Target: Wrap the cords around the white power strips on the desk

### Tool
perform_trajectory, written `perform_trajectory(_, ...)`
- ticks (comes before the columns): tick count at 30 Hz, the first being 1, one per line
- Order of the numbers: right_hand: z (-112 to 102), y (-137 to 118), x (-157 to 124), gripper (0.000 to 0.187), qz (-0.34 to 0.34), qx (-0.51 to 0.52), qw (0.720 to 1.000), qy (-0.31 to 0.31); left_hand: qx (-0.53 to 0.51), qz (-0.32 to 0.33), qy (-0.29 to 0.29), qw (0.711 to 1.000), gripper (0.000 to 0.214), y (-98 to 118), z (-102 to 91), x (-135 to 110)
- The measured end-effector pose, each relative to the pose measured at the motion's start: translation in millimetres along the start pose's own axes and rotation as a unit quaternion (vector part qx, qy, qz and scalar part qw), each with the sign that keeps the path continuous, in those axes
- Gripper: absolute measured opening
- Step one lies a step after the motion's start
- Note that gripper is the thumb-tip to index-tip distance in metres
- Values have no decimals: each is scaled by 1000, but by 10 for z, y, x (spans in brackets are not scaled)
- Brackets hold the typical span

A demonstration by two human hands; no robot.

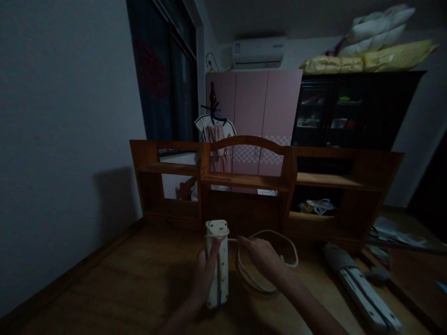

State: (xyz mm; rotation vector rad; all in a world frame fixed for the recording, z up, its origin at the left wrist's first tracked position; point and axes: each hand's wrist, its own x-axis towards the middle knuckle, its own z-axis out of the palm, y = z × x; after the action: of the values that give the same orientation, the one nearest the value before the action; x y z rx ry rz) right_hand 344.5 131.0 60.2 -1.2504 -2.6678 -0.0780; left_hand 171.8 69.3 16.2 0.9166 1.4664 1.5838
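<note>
White power strip: likely light, rigid, best held by its sides, your left hand clasping it; cord: likely springy, your right hand pinching it

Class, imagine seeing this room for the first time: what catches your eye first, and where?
First, the pale power strip at lower centre, held in the left grip, with a looped cord by the right grip. A second strip with a bundled cord lies at lower right. Behind both, an arched wooden shelf unit stands before a pink wardrobe.
</note>
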Motion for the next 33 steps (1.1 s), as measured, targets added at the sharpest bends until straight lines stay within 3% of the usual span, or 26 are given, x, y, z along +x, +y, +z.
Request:
perform_trajectory(4, -76, 46, 13, 22, 2, -54, 999, -2, -8, 35, -1, 999, 63, 23, -46, 112)
perform_trajectory(10, -215, 107, 16, 19, 1, -108, 994, 9, 8, 93, -39, 995, 59, 32, -54, 100)
perform_trajectory(12, -294, 160, -1, 19, 9, -120, 992, 24, -3, 75, -46, 996, 60, 16, -70, 80)
perform_trajectory(15, -437, 247, -54, 21, 5, -113, 992, 58, -48, -7, -59, 997, 68, -7, -71, 50)
perform_trajectory(18, -530, 269, -115, 26, -22, -93, 992, 83, -105, -63, -105, 987, 73, -4, -31, 27)
perform_trajectory(22, -531, 171, -162, 18, -40, -122, 989, 80, -127, -72, -106, 984, 69, -16, -10, 53)
perform_trajectory(27, -552, -16, -250, 11, -71, -116, 987, 81, -138, -65, -94, 984, 69, -181, -83, 198)
perform_trajectory(33, -666, -357, -465, 12, -160, -119, 977, 75, -62, -5, -88, 994, 65, -316, 25, 225)
